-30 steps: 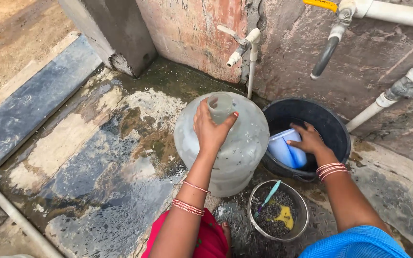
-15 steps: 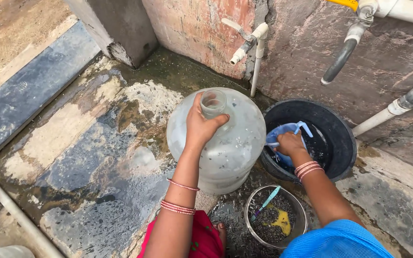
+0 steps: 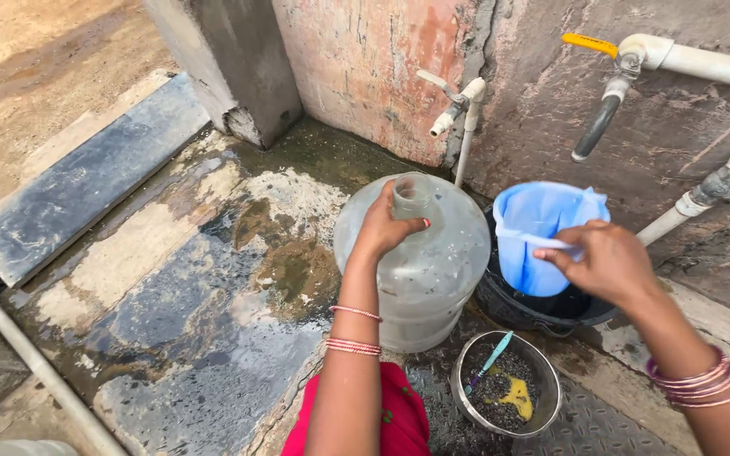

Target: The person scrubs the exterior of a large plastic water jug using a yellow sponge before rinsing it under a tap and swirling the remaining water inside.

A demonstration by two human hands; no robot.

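Observation:
A large clear water jug [image 3: 420, 279] stands upright on the wet floor. My left hand [image 3: 382, 232] grips its neck at the top. My right hand [image 3: 606, 262] holds a blue plastic mug [image 3: 538, 232] by its handle, lifted above a black bucket [image 3: 517, 308] to the right of the jug. The mug's mouth faces the camera.
A small steel bowl [image 3: 504, 388] with dark grit, a yellow scrap and a teal stick sits in front of the bucket. White taps and pipes [image 3: 458, 105] run along the stained wall, one with a yellow lever [image 3: 589, 42]. A concrete pillar [image 3: 230, 63] stands at the back left.
My right hand has lifted the blue mug up out of the black bucket. My left hand has stayed on the jug's neck. The camera has come closer.

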